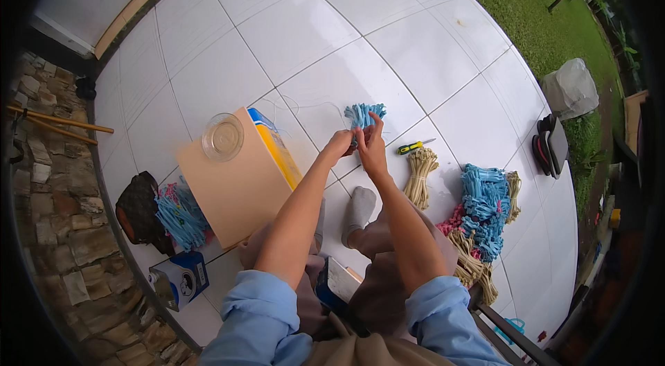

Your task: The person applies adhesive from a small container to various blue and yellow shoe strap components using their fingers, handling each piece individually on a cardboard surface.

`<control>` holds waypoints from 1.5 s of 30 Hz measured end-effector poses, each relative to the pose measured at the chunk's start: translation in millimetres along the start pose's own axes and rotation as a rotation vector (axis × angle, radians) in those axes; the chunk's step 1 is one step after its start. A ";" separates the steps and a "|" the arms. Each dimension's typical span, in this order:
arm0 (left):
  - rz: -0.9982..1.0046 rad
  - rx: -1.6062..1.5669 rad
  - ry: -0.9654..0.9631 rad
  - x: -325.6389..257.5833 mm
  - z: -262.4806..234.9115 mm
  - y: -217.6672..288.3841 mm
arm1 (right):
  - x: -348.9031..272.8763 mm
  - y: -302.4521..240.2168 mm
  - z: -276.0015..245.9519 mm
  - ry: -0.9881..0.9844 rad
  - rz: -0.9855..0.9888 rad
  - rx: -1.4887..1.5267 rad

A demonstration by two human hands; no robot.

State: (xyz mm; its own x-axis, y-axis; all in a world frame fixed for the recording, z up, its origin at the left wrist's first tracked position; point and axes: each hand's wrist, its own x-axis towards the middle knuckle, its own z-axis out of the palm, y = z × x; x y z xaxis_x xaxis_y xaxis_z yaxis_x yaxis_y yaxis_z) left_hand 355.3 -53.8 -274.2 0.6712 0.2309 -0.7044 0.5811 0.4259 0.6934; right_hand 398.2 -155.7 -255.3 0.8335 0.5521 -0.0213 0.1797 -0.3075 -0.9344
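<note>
Out in front of me, both hands are at a small bundle of light-blue cord-like strips (363,114), whose bushy ends fan out beyond my fingers. My left hand (339,145) is closed at the near, left side of the bundle, its fingertips partly hidden. My right hand (373,143) wraps round the bundle from the right, the index finger raised along it. Close by on the right lie a green-and-yellow screwdriver (415,147) and a tied bundle of beige strips (420,177). A thin pale string (294,104) loops on the tiles to the left.
On my left, a clear round dish (223,137) rests on a tan-topped box (242,182). Beside it are loose blue strips (181,217), a dark bag (143,208) and a metal can (179,281). To my right are stacked blue bundles (485,207) and dark sandals (551,146).
</note>
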 end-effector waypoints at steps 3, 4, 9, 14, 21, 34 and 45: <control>0.112 0.151 0.042 -45.0 8.2 50.9 | 16.8 -43.5 -27.6 -0.092 -0.080 0.018; 0.157 0.200 0.057 -62.2 6.3 64.9 | 18.2 -63.8 -32.2 -0.097 -0.066 0.066; 0.350 -0.045 -0.048 -158.8 8.1 89.2 | -18.9 -151.9 -65.0 -0.029 -0.030 0.432; 0.659 0.199 0.030 -162.0 13.6 90.0 | -27.6 -162.3 -71.7 0.052 0.053 0.638; 0.688 0.610 0.521 -164.4 1.9 100.1 | -2.8 -156.4 -78.5 0.242 -0.084 0.284; 0.558 -1.129 0.277 -150.4 -20.1 109.1 | -0.2 -151.2 -141.6 0.753 -0.319 0.305; 0.921 0.654 0.145 -136.9 31.7 93.8 | -6.2 -166.4 -102.5 0.344 -0.117 1.305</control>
State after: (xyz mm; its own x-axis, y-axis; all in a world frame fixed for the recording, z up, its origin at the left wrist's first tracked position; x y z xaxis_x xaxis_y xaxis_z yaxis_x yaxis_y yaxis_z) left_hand 332.5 -73.2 -107.9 0.9322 0.3371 0.1320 0.0521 -0.4859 0.8724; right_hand 416.6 -187.5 -63.2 0.9695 0.2448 -0.0092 -0.2043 0.7873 -0.5817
